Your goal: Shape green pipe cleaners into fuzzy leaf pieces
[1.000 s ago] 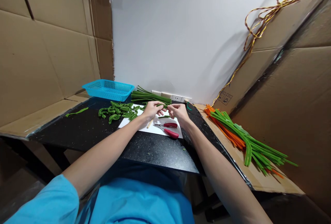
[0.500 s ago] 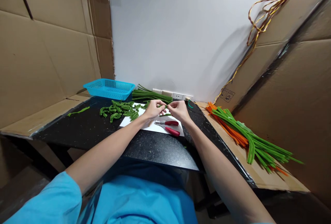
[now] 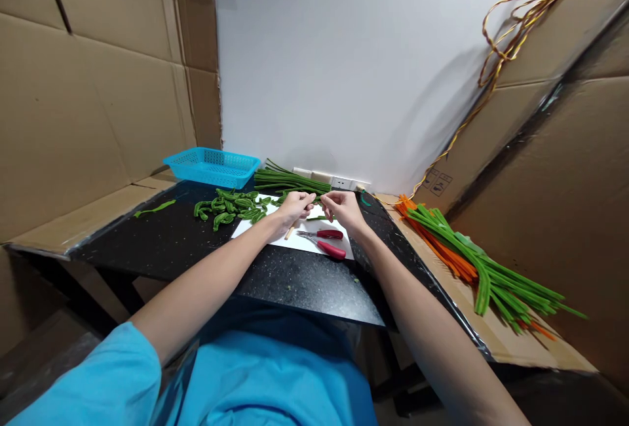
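Hardly anything had shifted: both hands stayed nearly fingertip to fingertip above the far edge of the white sheet (image 3: 295,246). The left hand (image 3: 295,206) and right hand (image 3: 343,207) each pinched an end of a green stem (image 3: 317,200), seemingly a short one, though it showed small. A red-handled tool (image 3: 330,250) lay on the sheet near the right edge of the black table (image 3: 171,249).

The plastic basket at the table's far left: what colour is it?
Light blue plastic basket; head view.
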{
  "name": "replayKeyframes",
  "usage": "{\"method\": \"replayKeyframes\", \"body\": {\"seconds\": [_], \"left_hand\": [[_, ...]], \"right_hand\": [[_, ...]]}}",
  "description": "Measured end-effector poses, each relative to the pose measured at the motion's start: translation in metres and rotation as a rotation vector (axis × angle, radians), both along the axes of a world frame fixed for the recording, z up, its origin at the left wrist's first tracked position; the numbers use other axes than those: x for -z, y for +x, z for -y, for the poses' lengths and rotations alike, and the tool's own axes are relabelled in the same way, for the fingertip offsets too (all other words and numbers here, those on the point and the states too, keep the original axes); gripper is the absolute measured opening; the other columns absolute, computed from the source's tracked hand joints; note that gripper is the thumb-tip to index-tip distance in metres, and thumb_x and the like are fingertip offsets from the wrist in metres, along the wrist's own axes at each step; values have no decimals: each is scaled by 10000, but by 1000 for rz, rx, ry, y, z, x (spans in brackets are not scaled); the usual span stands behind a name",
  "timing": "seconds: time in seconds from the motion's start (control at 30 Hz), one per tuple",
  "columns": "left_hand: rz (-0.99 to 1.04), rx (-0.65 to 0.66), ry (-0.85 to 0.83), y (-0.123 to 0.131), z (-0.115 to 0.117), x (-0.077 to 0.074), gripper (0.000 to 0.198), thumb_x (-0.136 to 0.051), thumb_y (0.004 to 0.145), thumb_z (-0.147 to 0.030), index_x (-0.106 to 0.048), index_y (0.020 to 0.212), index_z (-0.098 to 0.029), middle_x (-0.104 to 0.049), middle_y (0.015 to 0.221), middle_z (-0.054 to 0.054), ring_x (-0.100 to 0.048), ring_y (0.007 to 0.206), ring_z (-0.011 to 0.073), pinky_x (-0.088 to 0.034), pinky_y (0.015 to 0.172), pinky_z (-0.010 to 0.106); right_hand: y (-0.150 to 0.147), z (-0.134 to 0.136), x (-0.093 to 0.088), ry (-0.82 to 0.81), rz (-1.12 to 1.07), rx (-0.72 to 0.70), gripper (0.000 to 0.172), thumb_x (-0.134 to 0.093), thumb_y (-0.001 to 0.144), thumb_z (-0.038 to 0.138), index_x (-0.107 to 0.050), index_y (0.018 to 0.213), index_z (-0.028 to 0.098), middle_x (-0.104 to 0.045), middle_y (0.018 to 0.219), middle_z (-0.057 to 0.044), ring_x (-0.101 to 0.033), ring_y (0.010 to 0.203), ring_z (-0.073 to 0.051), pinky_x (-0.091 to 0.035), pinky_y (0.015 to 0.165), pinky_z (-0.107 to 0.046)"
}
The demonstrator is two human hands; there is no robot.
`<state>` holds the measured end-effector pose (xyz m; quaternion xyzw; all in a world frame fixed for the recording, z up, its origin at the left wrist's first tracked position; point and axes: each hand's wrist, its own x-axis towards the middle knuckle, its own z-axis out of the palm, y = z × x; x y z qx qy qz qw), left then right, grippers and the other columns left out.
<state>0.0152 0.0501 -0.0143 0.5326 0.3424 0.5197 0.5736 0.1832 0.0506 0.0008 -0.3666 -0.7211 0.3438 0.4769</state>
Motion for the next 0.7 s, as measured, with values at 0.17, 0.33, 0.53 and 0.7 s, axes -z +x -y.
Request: {"method": "replayKeyframes", "body": {"seconds": [0.17, 0.33, 0.53, 0.7], "left_hand": [[-16, -5, 34, 0, 0, -2, 380, -687, 987, -343, -548, 694, -144, -491, 574, -37, -353, 394, 19, -186, 387, 144], [-41, 26, 60, 0, 5, -3, 262, -709, 974, -306, -616, 804, -130, -552, 606, -23, -422, 408, 35, -260, 396, 150], [-42, 26, 87, 0, 5, -4, 228, -686, 974, -203, -622, 770, -121, -570, 613, -17, -426, 414, 29, -279, 410, 155], [-21, 44, 78, -4, 3, -3, 230, -699, 957, -204, -632, 757, -112, -536, 618, -23, -393, 421, 18, -219, 408, 156]], "right_hand": [[5, -2, 2, 46, 46, 13, 474, -685, 855, 625, -678, 728, 168, -670, 628, -50, -561, 456, -129, -465, 406, -250], [11, -5, 3, 139, 153, 47, 418, -658, 904, 569, -703, 799, 167, -676, 630, -42, -586, 459, -139, -458, 412, -240], [18, 0, -1, 320, 290, 72, 311, -599, 969, 433, -724, 1131, 199, -739, 859, -52, -630, 548, -149, -487, 511, -259], [22, 0, -3, 493, 418, 103, 213, -627, 954, 298, -775, 1083, 217, -752, 943, -66, -621, 663, -165, -485, 645, -283]]}}
